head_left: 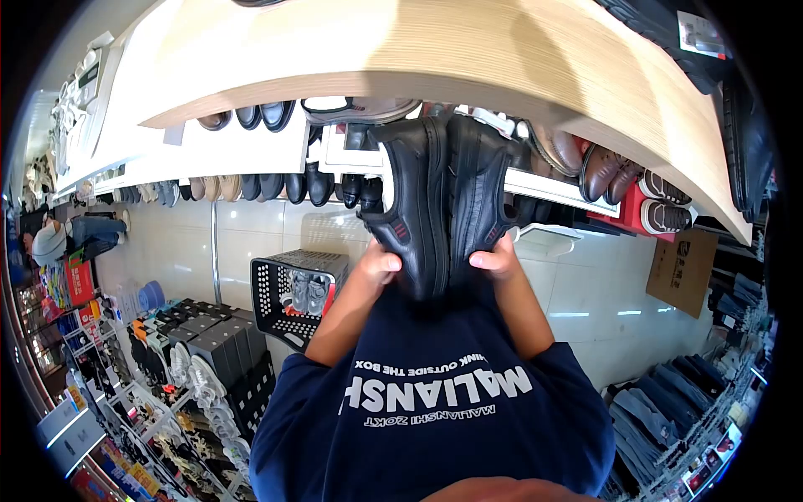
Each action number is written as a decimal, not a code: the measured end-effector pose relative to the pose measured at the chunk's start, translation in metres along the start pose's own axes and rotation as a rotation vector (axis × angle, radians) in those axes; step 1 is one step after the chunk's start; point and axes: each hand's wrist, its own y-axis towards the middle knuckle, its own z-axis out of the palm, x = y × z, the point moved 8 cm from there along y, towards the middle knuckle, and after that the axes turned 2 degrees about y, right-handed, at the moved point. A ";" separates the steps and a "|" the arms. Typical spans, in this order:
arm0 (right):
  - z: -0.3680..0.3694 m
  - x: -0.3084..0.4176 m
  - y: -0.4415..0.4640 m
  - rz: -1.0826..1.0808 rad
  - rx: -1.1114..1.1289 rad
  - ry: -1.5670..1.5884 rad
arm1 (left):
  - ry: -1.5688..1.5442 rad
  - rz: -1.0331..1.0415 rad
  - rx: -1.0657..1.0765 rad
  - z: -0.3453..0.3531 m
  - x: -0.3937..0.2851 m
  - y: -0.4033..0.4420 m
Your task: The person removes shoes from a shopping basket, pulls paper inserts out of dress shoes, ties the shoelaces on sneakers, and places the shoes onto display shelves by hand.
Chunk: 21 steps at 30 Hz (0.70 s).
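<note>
A pair of black leather shoes (411, 197) is held upright in front of my chest, the two pressed together sole to sole. Small red marks show on their sides. My left hand (378, 266) is closed on the left shoe near its lower end, thumb on top. On the other side, my right hand (497, 258) grips the right shoe (475, 188) the same way. The fingers behind the shoes are mostly hidden. Their upper ends reach up to the front edge of a wooden shelf (276, 58).
Rows of shoes (606, 171) line the lower white shelves. A black perforated basket (288, 314) with grey shoes inside stands on the tiled floor at left. Stacked shoe boxes (222, 343) are behind it. A cardboard box (682, 268) and folded jeans (661, 402) are at right.
</note>
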 end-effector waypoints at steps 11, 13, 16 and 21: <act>0.003 -0.017 0.007 0.055 -0.084 0.084 | 0.200 0.169 -0.001 -0.004 -0.022 -0.028; 0.016 -0.005 0.011 0.034 -0.120 0.042 | 0.193 0.299 -0.028 -0.006 -0.030 -0.032; 0.028 0.015 0.016 -0.031 -0.136 -0.040 | -0.155 0.240 -0.236 -0.017 -0.045 -0.037; 0.039 0.019 0.019 -0.002 -0.133 -0.337 | 0.122 0.185 -0.398 -0.025 -0.068 -0.037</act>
